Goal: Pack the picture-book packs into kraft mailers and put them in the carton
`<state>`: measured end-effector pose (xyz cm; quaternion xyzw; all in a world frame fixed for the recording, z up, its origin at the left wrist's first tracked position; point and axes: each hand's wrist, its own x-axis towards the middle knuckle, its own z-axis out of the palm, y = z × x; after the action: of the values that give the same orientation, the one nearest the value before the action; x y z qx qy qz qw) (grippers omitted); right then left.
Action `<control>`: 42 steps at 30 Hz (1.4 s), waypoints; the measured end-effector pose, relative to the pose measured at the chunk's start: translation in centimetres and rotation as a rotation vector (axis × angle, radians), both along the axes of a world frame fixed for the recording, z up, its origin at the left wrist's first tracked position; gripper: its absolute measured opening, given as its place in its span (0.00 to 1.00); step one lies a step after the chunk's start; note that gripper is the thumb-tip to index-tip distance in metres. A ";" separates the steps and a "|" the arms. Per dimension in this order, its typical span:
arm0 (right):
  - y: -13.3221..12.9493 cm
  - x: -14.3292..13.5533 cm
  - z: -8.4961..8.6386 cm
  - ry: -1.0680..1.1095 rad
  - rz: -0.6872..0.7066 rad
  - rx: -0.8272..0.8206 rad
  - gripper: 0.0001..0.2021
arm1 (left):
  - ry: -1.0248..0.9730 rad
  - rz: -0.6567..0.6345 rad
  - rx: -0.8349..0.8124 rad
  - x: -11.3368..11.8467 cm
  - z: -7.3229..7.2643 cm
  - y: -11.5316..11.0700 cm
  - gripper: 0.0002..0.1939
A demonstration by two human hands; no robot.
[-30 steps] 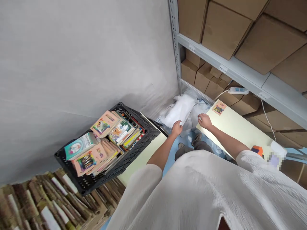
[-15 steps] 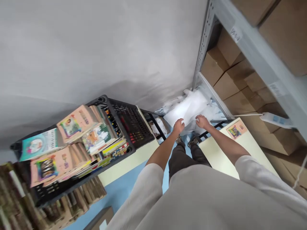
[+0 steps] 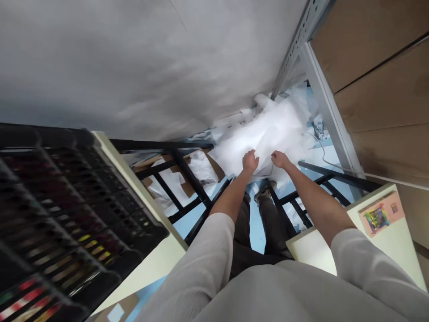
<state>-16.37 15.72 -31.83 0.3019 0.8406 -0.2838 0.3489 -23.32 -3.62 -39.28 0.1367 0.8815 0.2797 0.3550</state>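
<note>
A crumpled pile of thin white sheeting (image 3: 264, 134), plastic or foam, lies ahead of me near the floor by the wall. My left hand (image 3: 250, 162) has its fingers curled at the near edge of this sheeting. A short way to the right, my right hand (image 3: 280, 160) pinches it, thumb and fingers pressed together. Between the two hands a loose part of the sheet hangs toward my shoes. The exact grip of the fingertips is partly hidden.
To the left, a black plastic crate (image 3: 67, 214) stands on a pale table (image 3: 150, 264). A small pink book (image 3: 380, 213) lies on the right-hand table. Black metal frames (image 3: 187, 179) flank my legs. Cardboard boxes (image 3: 375, 58) fill the shelf at right, and an open carton (image 3: 214, 163) holds white material.
My view has moved forward and closer to the white sheeting. The crate now looms larger at left, its books mostly out of view. Both hands stay at the sheet.
</note>
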 end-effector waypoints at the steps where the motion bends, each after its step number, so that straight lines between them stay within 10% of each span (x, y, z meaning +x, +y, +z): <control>1: -0.2 0.0 -0.4 -0.011 -0.002 -0.011 0.16 | -0.007 0.017 -0.012 0.0 -0.7 0.1 0.23; 5: -0.7 -0.1 -1.1 -0.044 -0.054 -0.067 0.15 | -0.052 0.099 -0.010 -0.1 -2.0 0.5 0.16; 9: -0.8 0.4 0.5 -0.021 -0.190 -0.088 0.13 | -0.136 0.284 0.130 -0.4 0.2 1.2 0.05; 15: -1.7 0.3 8.6 0.147 -0.534 -0.198 0.18 | -0.311 0.558 0.367 -0.5 10.2 3.2 0.03; 21: -1.5 -1.1 19.7 0.355 -0.623 -0.073 0.11 | -0.411 0.504 0.552 0.0 22.0 4.7 0.07; 32: -2.1 11.2 40.4 0.471 -0.350 0.371 0.07 | -0.420 -0.264 0.514 6.5 39.4 5.8 0.03; 42: -3.3 29.1 51.1 0.409 -0.096 0.626 0.16 | 0.469 -1.081 0.763 14.5 53.8 8.7 0.37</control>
<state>12.69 12.41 19.25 0.3702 0.9238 -0.0835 0.0509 -8.86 5.04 14.47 0.7275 0.5838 0.3168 0.1719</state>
